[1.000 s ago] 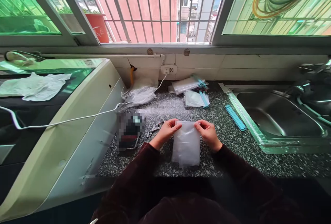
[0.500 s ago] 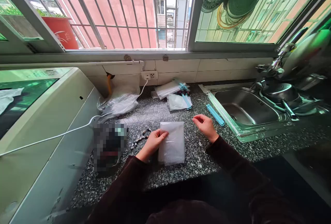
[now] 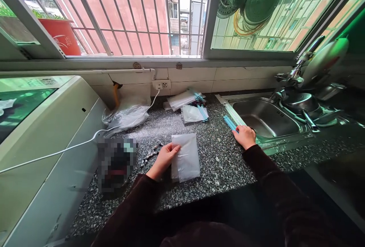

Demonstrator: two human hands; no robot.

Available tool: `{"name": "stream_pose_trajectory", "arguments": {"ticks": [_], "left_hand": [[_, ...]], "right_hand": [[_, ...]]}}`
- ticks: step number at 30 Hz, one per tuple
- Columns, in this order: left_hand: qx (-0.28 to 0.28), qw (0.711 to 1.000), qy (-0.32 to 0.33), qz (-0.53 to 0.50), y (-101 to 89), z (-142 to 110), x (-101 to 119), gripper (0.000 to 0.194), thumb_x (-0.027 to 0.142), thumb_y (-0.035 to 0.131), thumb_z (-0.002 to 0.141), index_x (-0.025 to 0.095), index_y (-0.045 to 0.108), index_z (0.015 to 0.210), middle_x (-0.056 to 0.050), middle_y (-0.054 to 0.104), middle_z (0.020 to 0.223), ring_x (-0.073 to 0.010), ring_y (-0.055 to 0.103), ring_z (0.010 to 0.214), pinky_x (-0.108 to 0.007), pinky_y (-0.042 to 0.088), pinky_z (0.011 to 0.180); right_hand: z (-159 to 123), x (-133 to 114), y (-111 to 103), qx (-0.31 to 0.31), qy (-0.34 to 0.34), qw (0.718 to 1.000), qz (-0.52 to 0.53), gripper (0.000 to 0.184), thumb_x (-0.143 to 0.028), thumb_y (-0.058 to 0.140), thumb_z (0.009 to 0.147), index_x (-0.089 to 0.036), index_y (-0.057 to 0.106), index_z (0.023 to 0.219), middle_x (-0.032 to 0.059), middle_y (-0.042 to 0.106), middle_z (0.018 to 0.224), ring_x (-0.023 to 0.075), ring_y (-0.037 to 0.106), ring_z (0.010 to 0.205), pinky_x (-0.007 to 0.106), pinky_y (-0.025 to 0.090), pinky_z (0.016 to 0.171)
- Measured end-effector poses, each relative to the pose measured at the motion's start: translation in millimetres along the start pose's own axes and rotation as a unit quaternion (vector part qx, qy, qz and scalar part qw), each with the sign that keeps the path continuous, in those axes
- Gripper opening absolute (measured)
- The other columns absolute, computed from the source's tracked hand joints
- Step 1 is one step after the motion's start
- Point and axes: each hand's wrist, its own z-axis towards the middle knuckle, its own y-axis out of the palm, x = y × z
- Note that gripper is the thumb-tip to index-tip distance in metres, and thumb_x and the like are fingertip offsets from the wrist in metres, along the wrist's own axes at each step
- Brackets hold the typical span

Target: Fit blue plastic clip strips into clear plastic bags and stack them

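Note:
My left hand (image 3: 165,159) pinches the left edge of a folded clear plastic bag (image 3: 186,159) between thumb and fingers, just above the counter. At the sink's near left corner, my right hand (image 3: 245,136) has its fingers closed over the near end of some blue plastic strips (image 3: 229,122). How many strips are under the fingers is hidden. Farther back lie a folded plastic bag (image 3: 191,113) with blue strips on its right end and a stack of similar bags (image 3: 182,100).
A metal sink (image 3: 256,115) is set into the speckled counter (image 3: 211,174) at the right. Loose plastic wrap (image 3: 125,117), a white cable (image 3: 74,146), a beaded string (image 3: 149,155) and a blurred-out dark object (image 3: 116,165) lie to the left, beside a pale appliance (image 3: 65,113).
My right hand has moved right and opened-air space now separates it from the bag; its fingers have come onto the blue strips. My left hand still holds the bag. The view has shifted slightly.

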Motion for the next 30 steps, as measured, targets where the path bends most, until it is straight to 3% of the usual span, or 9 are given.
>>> {"name": "stream_pose_trajectory", "arguments": {"ticks": [5, 10, 16, 21, 30], "left_hand": [[0.010, 1.000, 0.000, 0.008, -0.8, 0.6, -0.4, 0.042, 0.051, 0.070, 0.054, 0.012, 0.061, 0.068, 0.001, 0.058, 0.057, -0.0110, 0.046, 0.053, -0.022, 0.034, 0.053], [0.014, 1.000, -0.003, -0.020, -0.9, -0.9, 2.0, 0.046, 0.052, 0.071, 0.052, 0.012, 0.063, 0.073, -0.001, 0.061, 0.061, -0.0124, 0.050, 0.055, -0.023, 0.036, 0.053], [0.016, 0.997, -0.026, -0.073, -3.9, -1.8, 5.1, 0.041, 0.044, 0.072, 0.050, 0.012, 0.062, 0.074, 0.000, 0.059, 0.059, -0.0106, 0.047, 0.051, -0.023, 0.034, 0.053], [0.029, 0.992, -0.041, -0.120, -8.2, -0.7, 11.3, 0.035, 0.035, 0.072, 0.048, 0.012, 0.061, 0.073, 0.001, 0.061, 0.061, -0.0101, 0.049, 0.053, -0.022, 0.035, 0.054], [0.015, 0.988, -0.062, -0.143, -10.5, 2.0, 10.6, 0.033, 0.029, 0.073, 0.047, 0.012, 0.061, 0.074, -0.001, 0.063, 0.065, -0.0114, 0.052, 0.055, -0.023, 0.036, 0.056]], "right_hand": [[-0.7, -2.2, -0.8, -0.008, 0.006, 1.000, -0.013, 0.023, -0.033, 0.054, 0.079, -0.014, 0.067, 0.081, 0.0144, 0.068, 0.085, 0.0254, 0.059, 0.084, 0.033, 0.034, 0.066], [-3.7, -5.3, 3.3, 0.050, -0.030, 0.998, 0.008, 0.017, -0.030, 0.053, 0.077, -0.021, 0.066, 0.073, 0.0101, 0.068, 0.077, 0.0216, 0.058, 0.074, 0.032, 0.034, 0.063], [-10.8, -32.3, -6.6, 0.067, -0.097, 0.989, 0.093, 0.018, -0.030, 0.053, 0.078, -0.018, 0.065, 0.075, 0.0090, 0.067, 0.078, 0.0215, 0.057, 0.076, 0.030, 0.034, 0.067], [-19.7, -70.9, -18.2, 0.090, -0.203, 0.962, 0.156, 0.018, -0.032, 0.054, 0.080, -0.017, 0.063, 0.074, 0.0065, 0.065, 0.075, 0.0197, 0.055, 0.075, 0.030, 0.034, 0.069], [-39.9, -128.7, -31.3, 0.110, -0.363, 0.889, 0.256, 0.021, -0.034, 0.051, 0.085, -0.018, 0.060, 0.076, 0.0053, 0.061, 0.074, 0.0176, 0.051, 0.073, 0.028, 0.035, 0.067]]}}
